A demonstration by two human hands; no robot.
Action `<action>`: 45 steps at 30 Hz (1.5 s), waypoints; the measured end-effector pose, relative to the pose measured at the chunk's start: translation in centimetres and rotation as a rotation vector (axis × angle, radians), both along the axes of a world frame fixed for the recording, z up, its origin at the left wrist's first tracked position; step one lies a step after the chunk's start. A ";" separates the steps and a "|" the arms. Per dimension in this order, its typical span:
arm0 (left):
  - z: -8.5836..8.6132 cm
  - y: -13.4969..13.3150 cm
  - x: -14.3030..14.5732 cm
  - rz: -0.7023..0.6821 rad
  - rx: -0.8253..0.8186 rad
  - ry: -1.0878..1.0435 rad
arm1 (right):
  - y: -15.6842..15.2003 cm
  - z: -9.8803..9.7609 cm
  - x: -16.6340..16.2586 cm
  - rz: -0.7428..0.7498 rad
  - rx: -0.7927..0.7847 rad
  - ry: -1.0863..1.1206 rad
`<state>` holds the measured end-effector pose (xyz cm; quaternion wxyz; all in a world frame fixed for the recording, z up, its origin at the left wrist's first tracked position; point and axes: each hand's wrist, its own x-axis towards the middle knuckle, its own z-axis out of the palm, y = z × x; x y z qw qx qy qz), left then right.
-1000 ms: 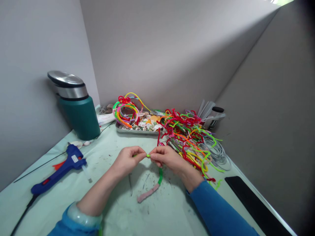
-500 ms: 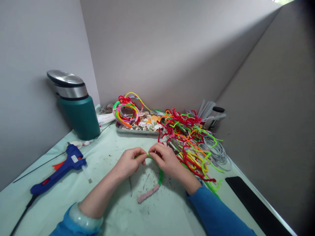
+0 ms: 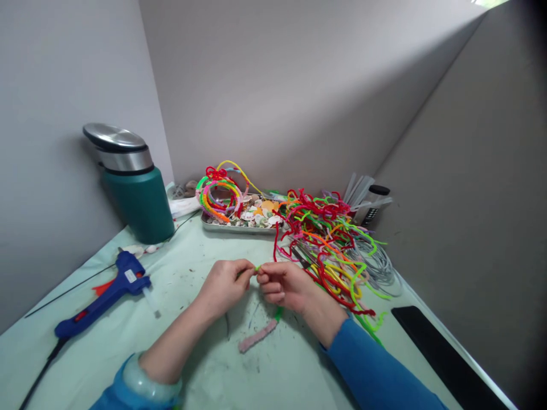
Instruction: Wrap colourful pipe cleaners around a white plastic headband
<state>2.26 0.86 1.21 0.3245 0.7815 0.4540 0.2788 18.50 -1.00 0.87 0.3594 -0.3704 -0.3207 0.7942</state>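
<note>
Above the middle of the table, my left hand [image 3: 225, 286] and my right hand [image 3: 287, 286] meet fingertip to fingertip. Both pinch a green pipe cleaner [image 3: 279, 312], of which a small tip shows between the fingers. It curves down behind my right hand and leads into a pale pink fuzzy section [image 3: 257, 336] that rests near the table surface. Most of the green stretch is hidden by my right hand. A thin dark wire-like piece [image 3: 227, 326] lies below my left hand.
A blue glue gun [image 3: 105, 296] and a green bottle [image 3: 139, 199] stand left. At the back, a metal tray [image 3: 239, 229] holds buttons and coiled pipe cleaners. Right of my hands lie tangled pipe cleaners [image 3: 329, 228], scissors [image 3: 301, 257], grey wire [image 3: 378, 267] and a black strip [image 3: 444, 353].
My right hand has rolled over at the pinch, so its curled fingers now show and cover more of the green curve. My left hand stays nearly in place.
</note>
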 end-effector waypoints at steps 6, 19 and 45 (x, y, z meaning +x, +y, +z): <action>-0.2 0.8 -0.2 0.051 -0.258 -0.107 | -0.1 0.4 0.2 -0.320 0.541 -0.688; -0.4 0.5 -0.1 -0.013 -0.160 0.008 | -1.0 0.4 0.1 -0.166 1.288 -1.292; -2.2 0.6 0.1 0.101 0.316 0.354 | 1.3 -0.9 1.3 -0.420 0.236 -0.351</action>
